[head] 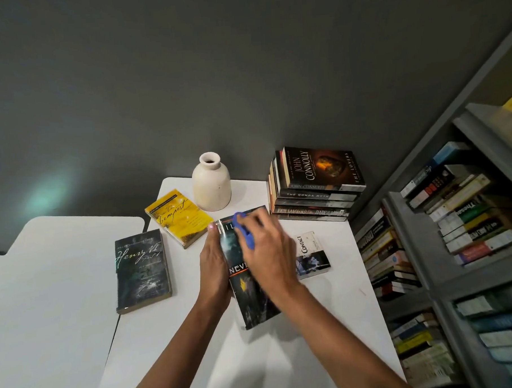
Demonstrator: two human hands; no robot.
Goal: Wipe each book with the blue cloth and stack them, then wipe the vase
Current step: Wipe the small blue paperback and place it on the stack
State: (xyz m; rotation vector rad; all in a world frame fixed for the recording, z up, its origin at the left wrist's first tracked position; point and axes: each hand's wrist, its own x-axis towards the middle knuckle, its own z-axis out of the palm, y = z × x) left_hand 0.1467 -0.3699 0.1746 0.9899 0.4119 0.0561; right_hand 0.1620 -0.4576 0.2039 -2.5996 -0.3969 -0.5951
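Note:
A dark paperback [247, 294] lies on the white table [285, 354] in front of me. My left hand [214, 266] grips its left edge. My right hand [266, 252] holds the blue cloth [246, 232] against the upper part of its cover; most of the cloth is hidden under the hand. A cream vase [211, 182] stands upright behind the book. A stack of several books [316, 188] sits at the back right. A yellow book [178, 217], a dark "Henry VI" book [142, 272] and a small "Contact" book [311, 254] lie loose on the table.
A second white table [47, 291] adjoins on the left, with a narrow gap between them. A grey bookshelf [445, 259] packed with books runs along the right side. A dark grey wall rises behind the tables.

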